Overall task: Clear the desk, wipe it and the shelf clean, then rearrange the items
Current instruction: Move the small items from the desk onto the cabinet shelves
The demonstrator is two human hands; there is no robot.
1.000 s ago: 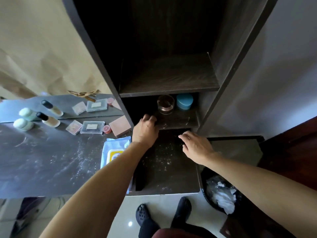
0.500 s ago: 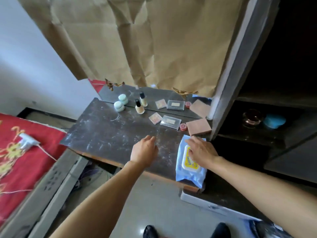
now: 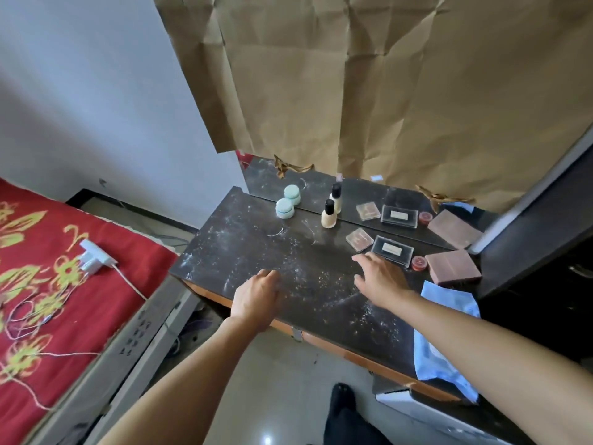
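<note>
Head view: left hand and right hand hovered relaxed, empty, over the bench. Lifting the case at the bench's rear, not sliding, seemed best.

The dark table is lying under both hands, carrying a scatter of white powder. Just past the right hand, a clear case is lying flat between a pink compact and a small red pot, with a pink box and a blue wipes pack sitting further right. Well beyond the left hand, a mint jar and a black-capped bottle are standing upright.
</note>
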